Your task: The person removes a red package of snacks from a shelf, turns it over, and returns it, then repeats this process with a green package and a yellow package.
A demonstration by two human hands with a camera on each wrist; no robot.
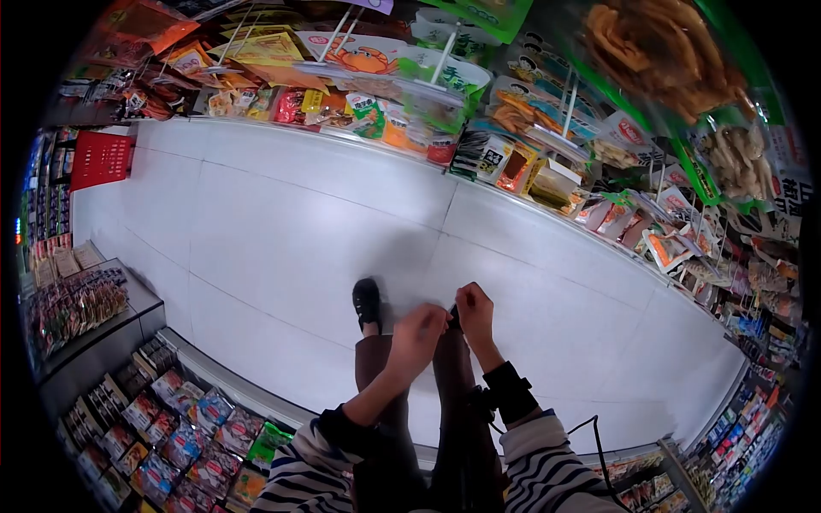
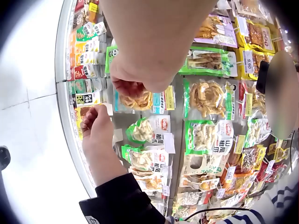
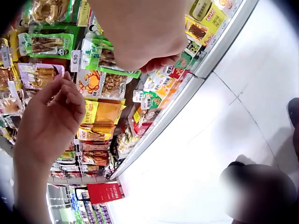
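Observation:
In the head view my left hand (image 1: 417, 340) is held in front of my legs, fingers loosely bent, with nothing seen in it. Close beside it my right hand (image 1: 475, 311) is raised, its fingers curled in and no object showing. The right wrist view shows the left hand (image 3: 53, 119) with its fingers partly bent, overlapping the hanging snack packs. Bent fingers of the right hand (image 2: 97, 123) also appear in the left wrist view. Among the things beyond the hands are a crab-printed pack (image 3: 91, 83) and a green-edged snack bag (image 2: 205, 98).
A long rack of bagged snacks (image 1: 513, 111) curves across the far side of the white tiled floor (image 1: 274, 222). A red basket (image 1: 101, 161) stands at the far left. Behind me at lower left is a low shelf of packs (image 1: 184, 427). A black cable (image 1: 596, 445) hangs by my right sleeve.

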